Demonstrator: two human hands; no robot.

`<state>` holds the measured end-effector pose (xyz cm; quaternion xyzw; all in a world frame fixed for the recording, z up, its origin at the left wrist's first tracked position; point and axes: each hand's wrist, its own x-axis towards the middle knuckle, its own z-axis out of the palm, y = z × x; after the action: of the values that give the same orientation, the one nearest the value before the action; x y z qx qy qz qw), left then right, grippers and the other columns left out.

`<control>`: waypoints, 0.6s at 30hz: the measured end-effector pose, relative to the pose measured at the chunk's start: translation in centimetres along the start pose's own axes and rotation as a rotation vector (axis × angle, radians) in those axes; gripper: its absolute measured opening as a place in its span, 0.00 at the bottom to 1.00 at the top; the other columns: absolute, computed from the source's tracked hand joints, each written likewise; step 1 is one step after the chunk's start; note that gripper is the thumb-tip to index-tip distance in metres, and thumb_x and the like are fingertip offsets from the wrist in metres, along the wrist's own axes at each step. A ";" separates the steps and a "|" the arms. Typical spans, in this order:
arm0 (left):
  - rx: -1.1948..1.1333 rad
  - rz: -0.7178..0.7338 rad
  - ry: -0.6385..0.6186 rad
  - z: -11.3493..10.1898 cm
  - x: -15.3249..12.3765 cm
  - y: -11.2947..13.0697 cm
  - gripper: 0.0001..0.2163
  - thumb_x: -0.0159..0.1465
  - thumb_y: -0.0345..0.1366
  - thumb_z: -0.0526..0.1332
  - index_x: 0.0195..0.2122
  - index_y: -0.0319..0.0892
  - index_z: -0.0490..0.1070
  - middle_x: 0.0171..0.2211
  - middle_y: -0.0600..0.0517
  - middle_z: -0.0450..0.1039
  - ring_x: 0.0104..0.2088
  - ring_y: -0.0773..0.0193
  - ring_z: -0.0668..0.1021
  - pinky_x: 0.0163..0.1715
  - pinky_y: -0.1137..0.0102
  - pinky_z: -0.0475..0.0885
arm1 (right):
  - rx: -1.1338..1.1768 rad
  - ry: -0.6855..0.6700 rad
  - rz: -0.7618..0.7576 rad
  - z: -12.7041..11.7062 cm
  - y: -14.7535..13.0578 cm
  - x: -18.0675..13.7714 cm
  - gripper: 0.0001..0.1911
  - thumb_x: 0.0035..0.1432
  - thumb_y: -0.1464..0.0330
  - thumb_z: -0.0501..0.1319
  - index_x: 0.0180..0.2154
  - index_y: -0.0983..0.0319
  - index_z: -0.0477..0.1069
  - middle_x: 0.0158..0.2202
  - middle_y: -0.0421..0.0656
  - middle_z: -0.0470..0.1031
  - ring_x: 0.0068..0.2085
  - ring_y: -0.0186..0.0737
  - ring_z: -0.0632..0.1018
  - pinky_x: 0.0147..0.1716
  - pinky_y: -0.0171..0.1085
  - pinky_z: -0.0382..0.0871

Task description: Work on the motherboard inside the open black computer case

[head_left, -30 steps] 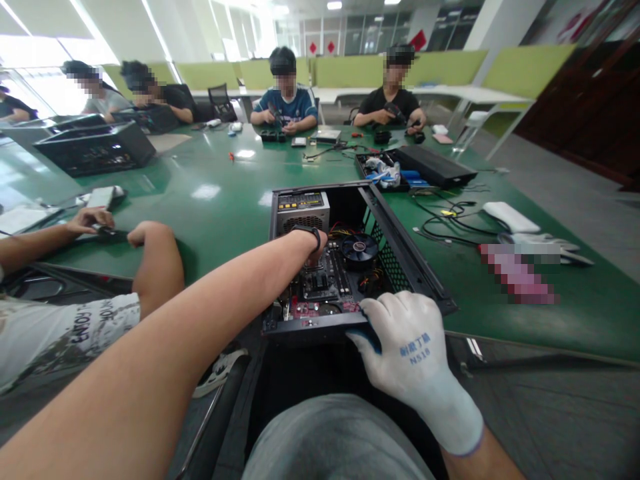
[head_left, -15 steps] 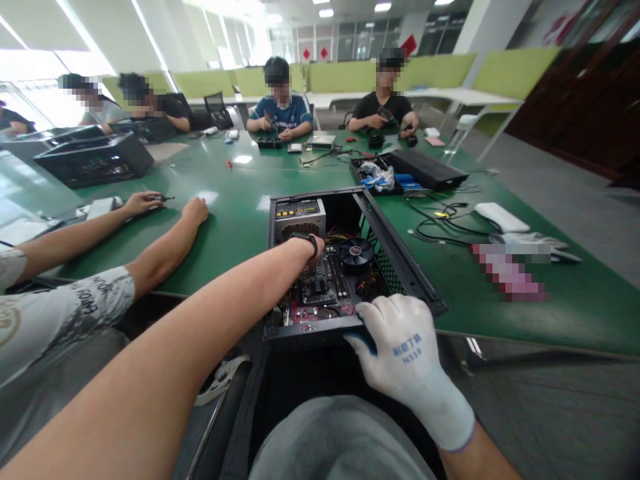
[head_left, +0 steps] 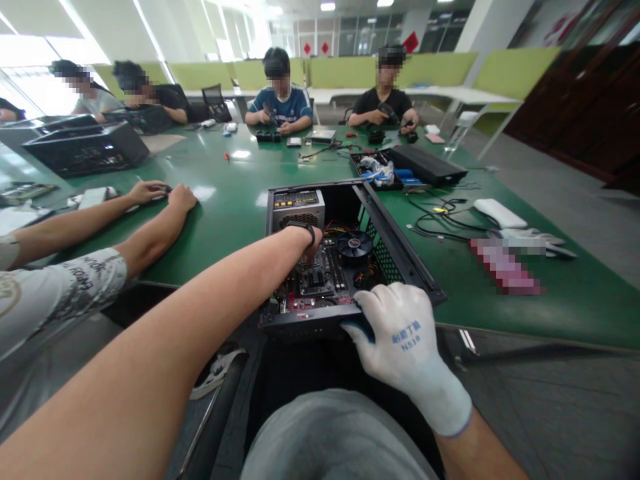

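Note:
An open black computer case (head_left: 406, 263) lies on the green table (head_left: 230, 200), overhanging its near edge. Inside I see a motherboard (head_left: 320, 280), a round CPU fan (head_left: 354, 244) and a grey power supply (head_left: 295, 207). My bare left hand (head_left: 311, 248), with a black wristband, reaches down into the case onto the motherboard beside the fan; its fingers are hidden. My right hand (head_left: 400, 333), in a white glove, grips the case's near front edge with fingers curled over it.
A neighbour's two forearms (head_left: 150, 220) rest on the table at left. Cables (head_left: 440, 223), white gloves (head_left: 530, 237) and a white object (head_left: 500, 213) lie right of the case. A second open case (head_left: 415, 167) stands behind, another (head_left: 85, 147) at far left. Several people sit across the table.
The neighbour's arms stretched forward across the table, then their hands drew together. My hands stay where they were; the view shifted slightly.

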<state>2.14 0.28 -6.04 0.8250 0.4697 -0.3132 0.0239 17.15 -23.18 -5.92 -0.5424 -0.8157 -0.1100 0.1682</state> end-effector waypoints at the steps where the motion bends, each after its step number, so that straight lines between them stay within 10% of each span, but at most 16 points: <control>1: -0.003 -0.008 0.009 0.0 0.0 0.0 0.24 0.38 0.42 0.75 0.38 0.41 0.82 0.38 0.47 0.82 0.39 0.55 0.81 0.42 0.70 0.74 | -0.005 0.006 -0.005 0.0 0.0 0.0 0.16 0.58 0.55 0.59 0.41 0.60 0.70 0.35 0.45 0.69 0.38 0.47 0.64 0.37 0.44 0.48; 18: -0.052 -0.079 0.026 0.0 0.3 -0.1 0.24 0.38 0.46 0.75 0.35 0.38 0.82 0.34 0.43 0.81 0.39 0.49 0.81 0.47 0.62 0.74 | 0.007 0.034 -0.011 0.0 0.1 0.1 0.15 0.57 0.56 0.60 0.39 0.60 0.70 0.33 0.45 0.68 0.37 0.46 0.64 0.37 0.44 0.48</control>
<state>2.21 0.52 -6.18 0.8090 0.5100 -0.2909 0.0270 17.19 -23.01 -5.90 -0.5355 -0.8161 -0.1171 0.1832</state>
